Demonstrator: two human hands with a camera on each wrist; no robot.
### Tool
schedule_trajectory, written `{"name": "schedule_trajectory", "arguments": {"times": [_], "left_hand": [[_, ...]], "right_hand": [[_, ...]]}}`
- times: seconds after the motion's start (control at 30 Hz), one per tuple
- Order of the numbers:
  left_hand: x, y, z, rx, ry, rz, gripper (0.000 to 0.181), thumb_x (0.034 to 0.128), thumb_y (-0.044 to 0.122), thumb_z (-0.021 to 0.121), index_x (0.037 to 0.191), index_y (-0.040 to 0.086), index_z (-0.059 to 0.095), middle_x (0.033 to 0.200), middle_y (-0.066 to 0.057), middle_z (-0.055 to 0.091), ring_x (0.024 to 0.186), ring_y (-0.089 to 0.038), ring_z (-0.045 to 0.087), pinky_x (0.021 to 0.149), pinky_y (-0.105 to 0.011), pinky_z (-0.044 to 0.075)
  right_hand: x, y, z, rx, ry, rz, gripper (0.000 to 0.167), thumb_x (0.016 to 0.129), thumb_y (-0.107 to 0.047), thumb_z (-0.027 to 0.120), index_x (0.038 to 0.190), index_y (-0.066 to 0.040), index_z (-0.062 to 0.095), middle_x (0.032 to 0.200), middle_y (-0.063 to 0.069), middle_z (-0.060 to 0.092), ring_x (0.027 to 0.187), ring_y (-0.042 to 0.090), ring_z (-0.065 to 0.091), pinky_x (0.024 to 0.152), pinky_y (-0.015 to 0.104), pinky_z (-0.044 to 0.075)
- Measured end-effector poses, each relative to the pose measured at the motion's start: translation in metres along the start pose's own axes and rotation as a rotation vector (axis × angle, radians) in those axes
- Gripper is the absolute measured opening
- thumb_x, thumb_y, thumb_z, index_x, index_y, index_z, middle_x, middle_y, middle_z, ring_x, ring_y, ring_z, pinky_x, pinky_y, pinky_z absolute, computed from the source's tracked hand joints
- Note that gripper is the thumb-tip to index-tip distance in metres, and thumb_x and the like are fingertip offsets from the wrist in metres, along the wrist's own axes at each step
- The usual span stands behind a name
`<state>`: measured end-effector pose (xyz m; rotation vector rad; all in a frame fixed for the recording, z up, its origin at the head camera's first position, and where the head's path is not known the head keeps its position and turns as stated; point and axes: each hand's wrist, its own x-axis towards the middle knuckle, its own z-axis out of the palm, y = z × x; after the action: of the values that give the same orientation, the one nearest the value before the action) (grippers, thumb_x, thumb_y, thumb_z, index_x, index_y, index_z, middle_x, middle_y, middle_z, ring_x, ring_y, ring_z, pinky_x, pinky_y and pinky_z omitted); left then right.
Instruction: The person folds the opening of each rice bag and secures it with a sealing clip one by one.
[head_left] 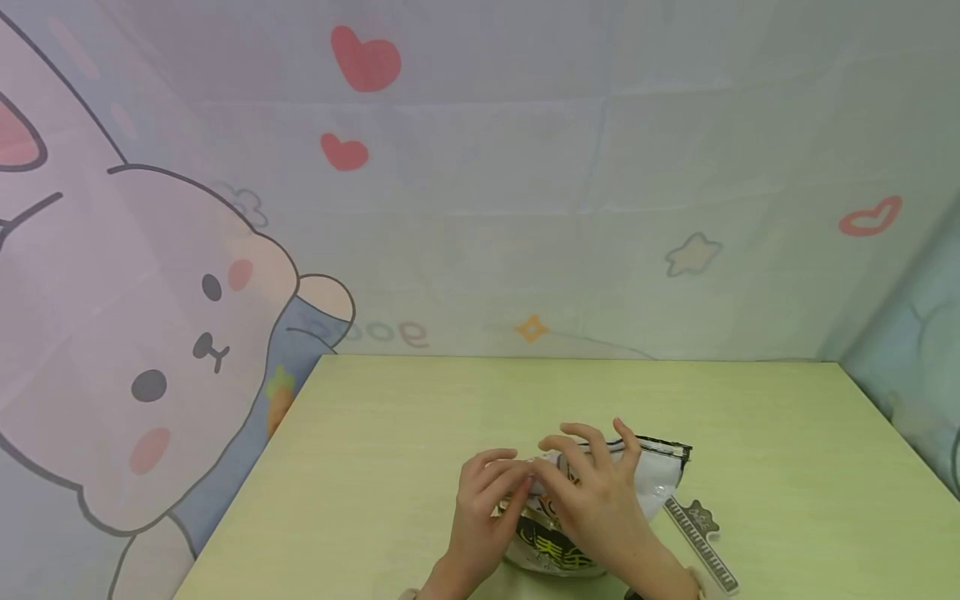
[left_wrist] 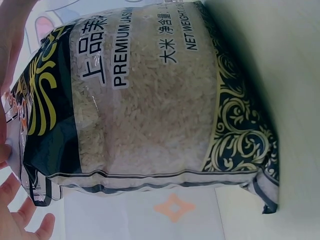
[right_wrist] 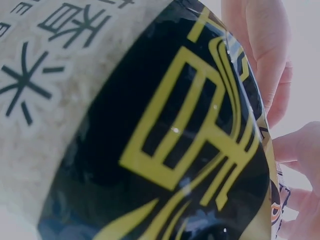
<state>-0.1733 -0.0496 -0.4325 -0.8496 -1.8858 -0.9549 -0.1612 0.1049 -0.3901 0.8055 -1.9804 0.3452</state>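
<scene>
A rice bag (head_left: 551, 546) with a black and yellow label stands on the table at the front, its white top part (head_left: 660, 475) folded over and slanting out to the right. My left hand (head_left: 483, 512) pinches the left end of the folded top between thumb and fingers. Beside it my right hand (head_left: 600, 500) grips the same fold near the thumb, its other fingers spread above the plastic. Rice shows through the bag (left_wrist: 150, 100) in the left wrist view. The right wrist view has the dark label (right_wrist: 165, 130) close up, with my left hand (right_wrist: 265, 55) and right hand (right_wrist: 300, 165) behind it.
A grey clip (head_left: 701, 542) with a ruler-like striped edge lies on the table (head_left: 375, 467) just right of the bag. Behind the table hangs a pale cloth (head_left: 480, 183) printed with hearts and a large rabbit.
</scene>
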Motion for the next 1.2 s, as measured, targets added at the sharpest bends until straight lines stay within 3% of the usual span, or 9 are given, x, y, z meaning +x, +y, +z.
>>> {"name": "schedule_trajectory", "arguments": {"times": [0.17,0.73,1.2], "left_hand": [[-0.0004,0.0001,-0.0006,-0.006,0.005,-0.005,0.008,0.0822,0.01,0.063,0.088,0.011,0.069,0.083,0.002,0.067,0.093,-0.019,0.056,0.083,-0.037,0.041],[0.0018,-0.0014,0.0009,0.019,0.051,0.085,0.01,0.0839,0.011,0.061,0.087,0.01,0.07,0.073,0.003,0.066,0.086,-0.016,0.058,0.079,-0.035,0.037],[-0.0048,-0.0072,-0.001,0.028,0.036,0.072,0.009,0.0821,0.015,0.063,0.09,0.011,0.066,0.08,0.003,0.067,0.086,-0.019,0.059,0.08,-0.035,0.038]], "right_hand": [[-0.0008,-0.0008,0.0007,0.031,0.009,0.004,0.037,0.097,-0.031,0.031,0.083,-0.02,0.064,0.095,0.003,0.058,0.1,0.03,0.047,0.085,0.067,0.016],[-0.0026,-0.0001,-0.0002,0.029,0.027,0.012,0.039,0.097,-0.033,0.032,0.08,-0.022,0.065,0.098,0.004,0.059,0.103,0.034,0.046,0.085,0.067,0.017],[0.0001,0.0063,-0.0027,0.028,0.077,0.009,0.033,0.094,-0.036,0.039,0.08,-0.023,0.066,0.098,0.003,0.058,0.102,0.035,0.046,0.087,0.067,0.014]]}}
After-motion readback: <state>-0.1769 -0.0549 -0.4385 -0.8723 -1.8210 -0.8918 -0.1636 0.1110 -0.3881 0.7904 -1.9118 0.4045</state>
